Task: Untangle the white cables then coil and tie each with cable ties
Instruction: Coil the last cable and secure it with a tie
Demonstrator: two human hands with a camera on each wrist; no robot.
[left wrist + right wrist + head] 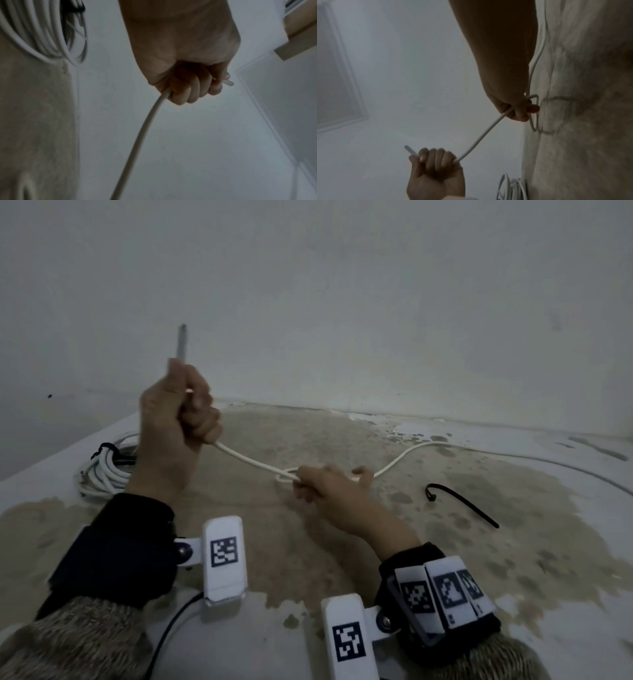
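A loose white cable (251, 461) runs taut between my two hands. My left hand (178, 419) is raised in a fist round the cable near its end, and the end plug (182, 342) sticks up above the fist. In the left wrist view the cable (147, 121) leaves the fist (187, 86) downward. My right hand (323, 482) sits low over the surface and grips the cable at a small loop (534, 112). From there the cable trails off to the right (428, 445). A coiled white cable (102, 470) bound with a black tie lies at the left.
A black cable tie (460, 503) lies loose on the stained surface (342, 542) to the right of my right hand. A pale wall (342, 302) rises close behind. The surface's left edge (51, 460) runs near the coil.
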